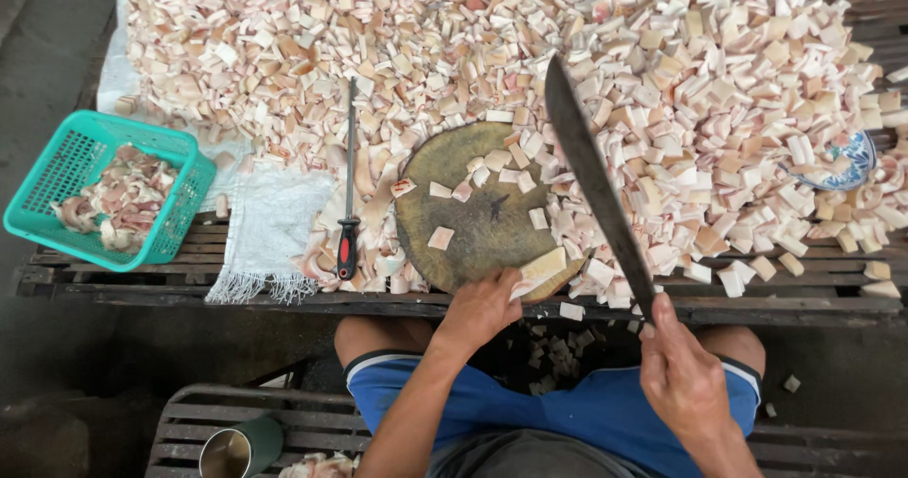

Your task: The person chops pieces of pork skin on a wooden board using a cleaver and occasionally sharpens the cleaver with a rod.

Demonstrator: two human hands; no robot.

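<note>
Head view, looking straight down: a long dark cleaver blade (594,180) is held raised at a slant, its tip up over the heap, its handle wrapped tightly in the right hand (683,374), fingers closed fully around the grip. A pale slab of fatty skin (541,270) is pinned at the near edge of the round wooden chopping block (473,215) by the left hand (480,310), fingertips pressed together on the slab's near end. A few cut cubes are scattered across the block's dark top. The block is ringed on the far side and the right by a huge pile of pink-white cut pieces (662,90), spread over a white woven sack (270,227) on a slatted wooden platform (813,300). A sharpening steel (349,185) with a red-and-black handle is laid just left of the block. Further left, uncut scraps are held in a teal plastic basket (104,190). A blue patterned dish (851,161) is half buried at the right. Blue shorts (586,412) are seen below, and a metal cup (238,450) at the bottom left.
</note>
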